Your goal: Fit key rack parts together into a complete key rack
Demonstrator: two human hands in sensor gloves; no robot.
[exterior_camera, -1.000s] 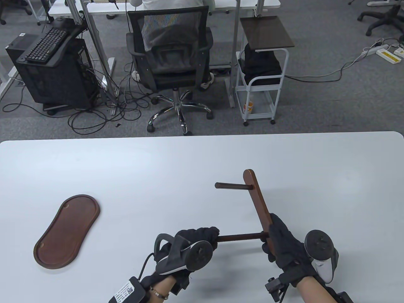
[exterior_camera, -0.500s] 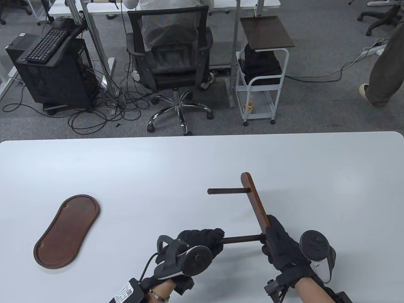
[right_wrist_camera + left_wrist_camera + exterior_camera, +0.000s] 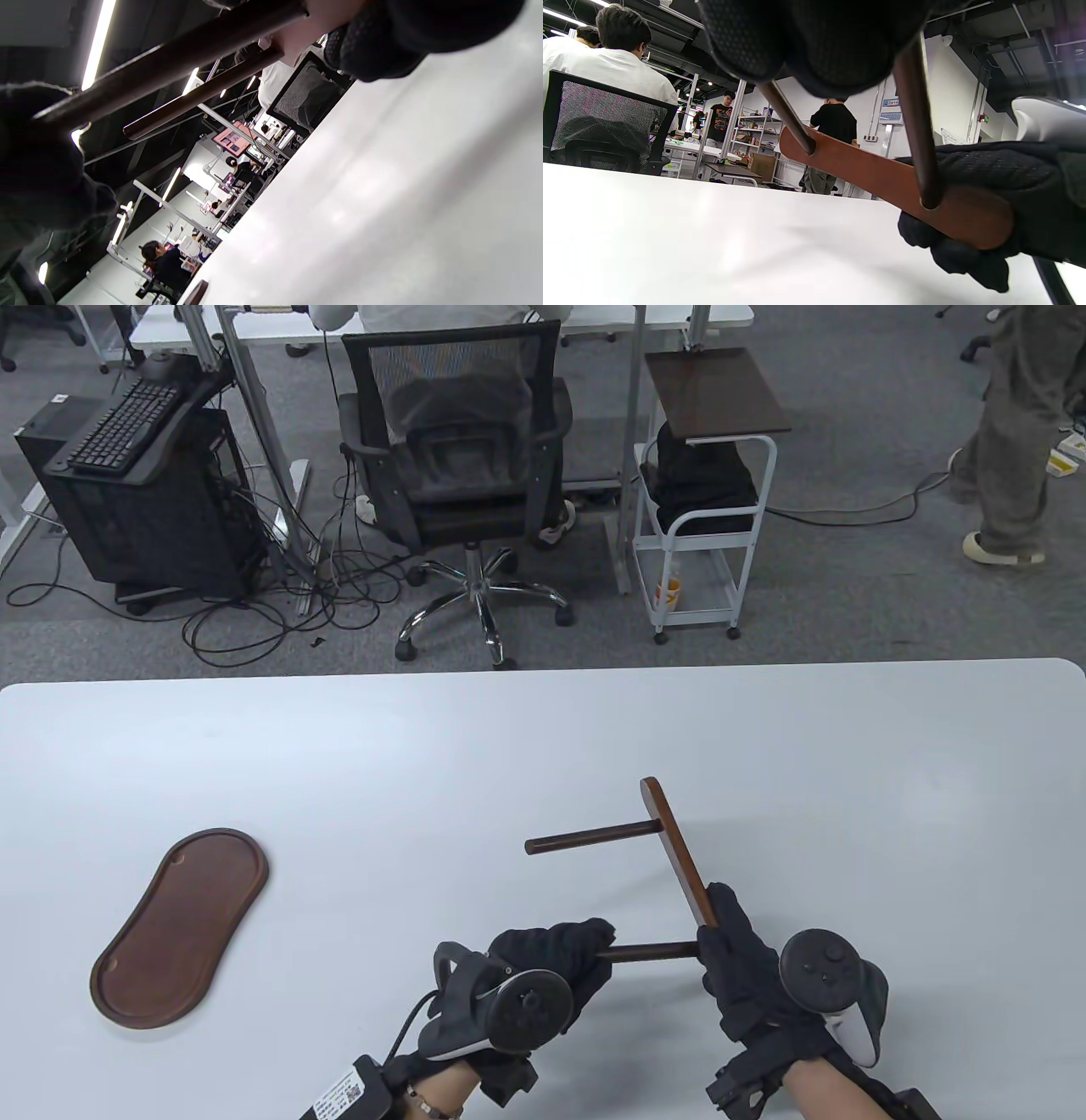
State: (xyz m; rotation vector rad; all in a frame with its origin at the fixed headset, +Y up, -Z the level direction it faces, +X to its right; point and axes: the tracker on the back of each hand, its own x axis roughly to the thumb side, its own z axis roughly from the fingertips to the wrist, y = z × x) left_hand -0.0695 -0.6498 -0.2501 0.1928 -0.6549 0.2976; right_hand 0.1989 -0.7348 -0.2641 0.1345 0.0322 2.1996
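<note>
A flat brown crossbar (image 3: 676, 848) is held up above the table, with two dark dowels stuck in it. My right hand (image 3: 740, 963) grips its near end. My left hand (image 3: 556, 954) grips the free end of the near dowel (image 3: 649, 953). The far dowel (image 3: 585, 838) sticks out to the left, untouched. In the left wrist view the crossbar (image 3: 865, 169) shows both dowels seated in its holes, the near dowel (image 3: 918, 140) by my right hand (image 3: 1031, 195). In the right wrist view both dowels (image 3: 169, 72) cross the top. The oval wooden base tray (image 3: 180, 926) lies at the left.
The white table (image 3: 424, 763) reaches to its far edge. Beyond it stand an office chair (image 3: 458, 466), a white cart (image 3: 704, 492) and a computer desk. A person walks at the far right (image 3: 1014, 432).
The crossbar has tilted and shifted left a little, its far dowel swinging down and leftward. My left hand has moved right along the near dowel, closer to my right hand.
</note>
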